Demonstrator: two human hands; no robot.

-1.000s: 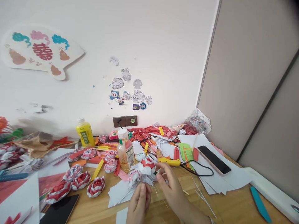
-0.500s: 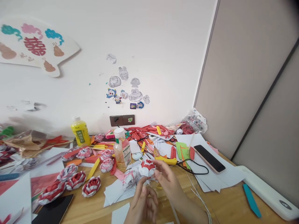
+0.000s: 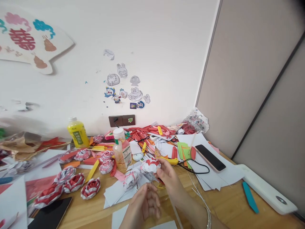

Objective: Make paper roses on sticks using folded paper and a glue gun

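A red-and-white folded paper flower (image 3: 150, 165) is gripped at its right edge by the fingers of my right hand (image 3: 168, 176). Just below it, my left hand (image 3: 144, 203) is curled, thumb and fingers close together and slightly blurred. A thin thread-like line shows near those fingers, but I cannot make out what they hold. Left of the held flower, a white-and-pink paper flower (image 3: 130, 180) rests on white paper sheets (image 3: 111, 197). Farther left on the table lie several finished-looking paper roses, among them a red-and-white rose (image 3: 90, 188).
Behind the flowers stand a clear bottle (image 3: 122, 152) and a yellow drink bottle (image 3: 78, 133). A yellow-handled tool (image 3: 170, 160), a phone (image 3: 210, 158) and a teal strip (image 3: 250, 197) lie to the right. Another dark phone (image 3: 51, 213) is front left. Coloured paper strips (image 3: 140, 135) line the wall.
My left hand has drawn down, away from the flower's underside. The flower has tilted in my right hand, showing its side more. The whole view has shifted slightly.
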